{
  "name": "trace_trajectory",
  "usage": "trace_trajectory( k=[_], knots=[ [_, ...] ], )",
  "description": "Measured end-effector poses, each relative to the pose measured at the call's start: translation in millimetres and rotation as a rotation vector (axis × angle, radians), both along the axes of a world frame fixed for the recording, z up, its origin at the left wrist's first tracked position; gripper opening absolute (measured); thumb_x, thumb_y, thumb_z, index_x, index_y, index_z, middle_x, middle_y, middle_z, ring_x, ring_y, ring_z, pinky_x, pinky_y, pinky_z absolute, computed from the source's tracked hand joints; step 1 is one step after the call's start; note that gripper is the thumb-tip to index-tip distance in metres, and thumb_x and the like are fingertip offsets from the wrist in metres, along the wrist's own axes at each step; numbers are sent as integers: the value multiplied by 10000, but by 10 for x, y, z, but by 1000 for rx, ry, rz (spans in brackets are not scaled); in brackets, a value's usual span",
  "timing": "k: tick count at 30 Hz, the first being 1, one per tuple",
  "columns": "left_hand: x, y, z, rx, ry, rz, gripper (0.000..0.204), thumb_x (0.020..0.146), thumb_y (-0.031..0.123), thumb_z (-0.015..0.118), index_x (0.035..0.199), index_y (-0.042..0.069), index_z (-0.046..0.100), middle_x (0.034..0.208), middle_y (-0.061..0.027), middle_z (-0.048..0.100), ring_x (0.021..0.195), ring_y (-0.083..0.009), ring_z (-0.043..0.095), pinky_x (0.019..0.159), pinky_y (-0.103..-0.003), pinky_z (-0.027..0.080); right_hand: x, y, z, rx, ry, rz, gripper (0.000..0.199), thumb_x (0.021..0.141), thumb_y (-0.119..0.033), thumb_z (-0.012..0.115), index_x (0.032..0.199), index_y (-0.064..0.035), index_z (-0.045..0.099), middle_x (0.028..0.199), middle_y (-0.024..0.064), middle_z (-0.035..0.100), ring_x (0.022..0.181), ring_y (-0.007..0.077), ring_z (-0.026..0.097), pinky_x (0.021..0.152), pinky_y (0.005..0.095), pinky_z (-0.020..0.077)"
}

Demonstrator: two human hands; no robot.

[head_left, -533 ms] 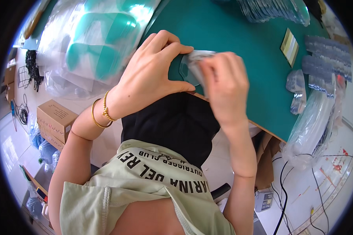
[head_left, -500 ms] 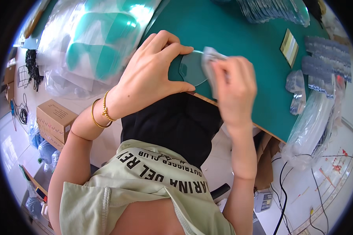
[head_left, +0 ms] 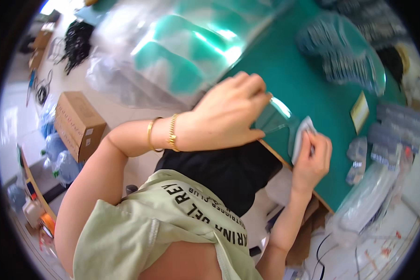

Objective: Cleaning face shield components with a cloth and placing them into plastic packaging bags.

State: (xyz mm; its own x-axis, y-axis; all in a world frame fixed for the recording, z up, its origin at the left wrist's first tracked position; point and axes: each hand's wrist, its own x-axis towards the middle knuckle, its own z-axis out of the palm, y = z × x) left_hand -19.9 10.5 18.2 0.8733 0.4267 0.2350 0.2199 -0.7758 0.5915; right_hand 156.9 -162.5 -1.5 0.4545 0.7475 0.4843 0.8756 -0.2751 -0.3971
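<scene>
My left hand (head_left: 228,112), with two gold bracelets at its wrist, pinches one end of a clear, curved plastic lens (head_left: 277,116) between thumb and fingers. The lens is see-through, so its full outline is hard to make out, and it is tilted above the green table near the front edge. A folded white cloth (head_left: 304,130) is pinched in my right hand (head_left: 315,158) at the lens's other end. Whether the cloth touches the lens I cannot tell.
Large clear plastic sheeting (head_left: 140,70) with green shapes lies at the left. A stack of clear lenses (head_left: 343,51) stands far right on the green table (head_left: 289,60), near a yellowish card (head_left: 360,113), wrapped packs (head_left: 396,123) and plastic bags (head_left: 366,200). A cardboard box (head_left: 74,126) sits left.
The view has swung, so the scene sits turned in the picture. The lens has gone from lying near the table to a tilted pose. The cloth has moved to its right end.
</scene>
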Motion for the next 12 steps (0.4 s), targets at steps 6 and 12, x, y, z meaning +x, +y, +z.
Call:
trace_trajectory(
  k=[6, 12],
  knots=[
    [-350, 89, 191, -101, -12, -88, 614, 773, 249, 833, 1276, -12, 595, 1206, -151, 571, 1073, -307, 579, 890, -385, 518, 303, -804, 40, -90, -39, -245, 74, 901, 0, 710, 897, 28, 642, 892, 137, 635, 832, 299, 626, 728, 400, 526],
    [-903, 1290, 318, 69, -59, 477, 599, 801, 239, 776, 1341, 48, 600, 1275, -214, 632, 1158, -325, 623, 984, -404, 501, 601, -1029, 340, -255, -219, -476, 187, 1003, -90, 599, 1154, 3, 659, 1176, 189, 630, 1061, 310, 610, 962, 432, 474]
  ],
)
